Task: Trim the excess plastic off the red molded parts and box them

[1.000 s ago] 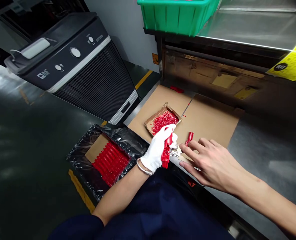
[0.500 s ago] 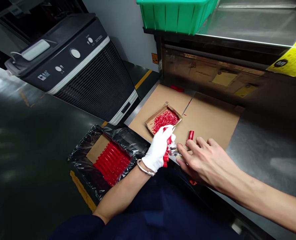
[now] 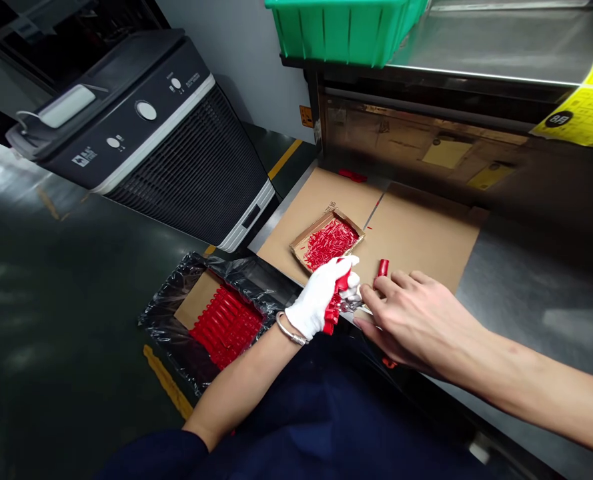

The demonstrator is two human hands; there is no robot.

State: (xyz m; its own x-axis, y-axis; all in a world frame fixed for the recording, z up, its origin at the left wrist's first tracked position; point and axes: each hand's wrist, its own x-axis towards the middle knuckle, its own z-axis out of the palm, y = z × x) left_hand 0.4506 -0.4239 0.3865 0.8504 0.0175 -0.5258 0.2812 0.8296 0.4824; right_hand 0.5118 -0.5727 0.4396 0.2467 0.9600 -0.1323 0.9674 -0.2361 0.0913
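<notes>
My left hand (image 3: 321, 297), in a white glove, is closed around a red plastic part (image 3: 332, 313) with several short lugs along its edge. My right hand (image 3: 411, 320) is bare, its fingers bent around a small metal tool (image 3: 352, 305). Most of that tool is hidden under the fingers, and its shiny tip is at the red part. Just beyond my right fingers a red cylindrical piece (image 3: 383, 267) rests on the cardboard sheet (image 3: 421, 233). Past my left hand is a shallow cardboard box (image 3: 303, 247) holding many small red plastic bits (image 3: 331, 241).
Below left stands a bin lined with black plastic (image 3: 171, 347), holding rows of red parts (image 3: 226, 327). A black air cooler (image 3: 191, 160) stands beyond it. Above the bench are a green crate (image 3: 346, 33) and a metal shelf (image 3: 486, 47). Another red piece (image 3: 352, 175) lies at the cardboard's far edge.
My left hand has turned slightly and shifted a little right with the red part. My right hand stays close by with the tool. The view has moved slightly.
</notes>
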